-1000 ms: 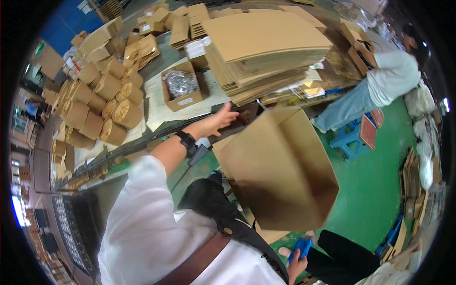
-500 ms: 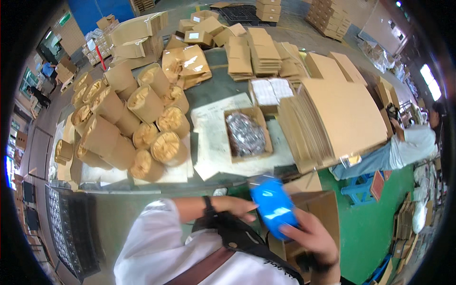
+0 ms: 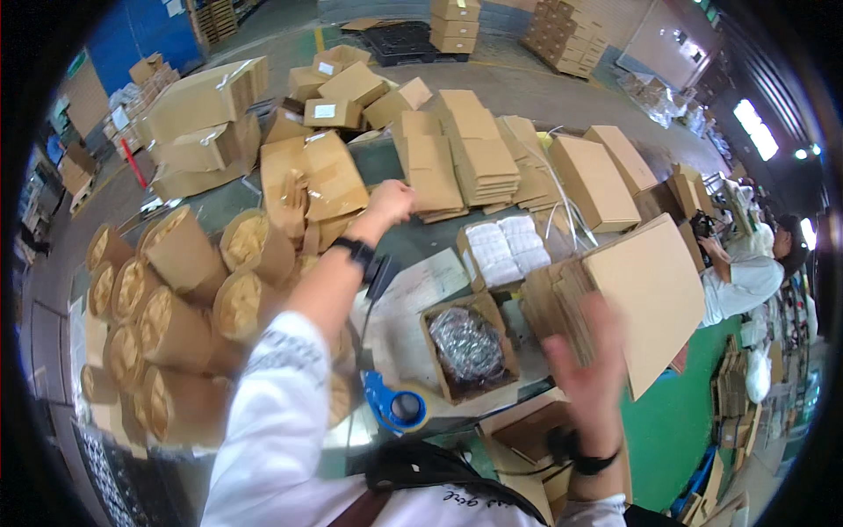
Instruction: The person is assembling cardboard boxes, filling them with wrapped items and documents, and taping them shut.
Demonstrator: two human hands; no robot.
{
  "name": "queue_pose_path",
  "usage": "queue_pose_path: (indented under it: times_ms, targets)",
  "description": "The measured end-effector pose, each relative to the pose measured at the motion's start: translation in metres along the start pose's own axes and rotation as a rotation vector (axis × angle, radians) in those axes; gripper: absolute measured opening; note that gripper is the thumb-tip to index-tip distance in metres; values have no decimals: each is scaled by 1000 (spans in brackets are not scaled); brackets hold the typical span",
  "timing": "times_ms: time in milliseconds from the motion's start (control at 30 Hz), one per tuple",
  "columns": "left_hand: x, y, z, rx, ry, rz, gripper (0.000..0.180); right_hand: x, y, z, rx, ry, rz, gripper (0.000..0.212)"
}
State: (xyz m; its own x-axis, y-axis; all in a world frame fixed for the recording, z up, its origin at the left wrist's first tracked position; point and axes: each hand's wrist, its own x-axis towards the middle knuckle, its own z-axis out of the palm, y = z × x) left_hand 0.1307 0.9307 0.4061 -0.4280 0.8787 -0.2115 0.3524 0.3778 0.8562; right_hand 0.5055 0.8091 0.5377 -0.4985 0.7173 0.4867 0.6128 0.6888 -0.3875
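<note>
My left hand (image 3: pixel 392 200) reaches far over the table, its fingers curled beside the near left edge of a stack of flattened cardboard boxes (image 3: pixel 430 171). Whether it grips anything does not show. Blurred by motion, my right hand (image 3: pixel 587 356) is raised with fingers apart before a large stack of flat cardboard sheets (image 3: pixel 650 294). A blue tape dispenser (image 3: pixel 379 400) lies at the table's near edge. Between my arms stands an open carton (image 3: pixel 428 329) with clear plastic-wrapped contents (image 3: pixel 467 344). Behind it, another open box (image 3: pixel 474 262) contains white packets (image 3: pixel 507 250).
Several paper-stuffed cardboard tubes (image 3: pixel 176 255) crowd the table's left side. A taped brown carton (image 3: pixel 329 171) lies behind them. An open carton (image 3: pixel 518 439) sits below the table edge near my right wrist. A person (image 3: pixel 746 285) is at the far right.
The blue tape dispenser has left my right hand and lies on the table. My left arm has stretched far forward; my right hand has risen and opened. The view has shifted.
</note>
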Motion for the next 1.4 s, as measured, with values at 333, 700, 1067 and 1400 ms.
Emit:
queue_pose_path:
  times_ms: [333,700,1067,1400]
  targets:
    - [163,-15,88,469,260,-243,62,-34,52,-53,-579,-346,597,82]
    - [215,-63,93,110,446,-95,69,-52,65,-60,-665,-229,536,48]
    - [198,-59,73,-23,540,-96,53,-112,-20,-179,-635,1030,830,40]
    - [73,-15,-23,-514,85,385,45,-475,-8,-284,449,881,1693,26]
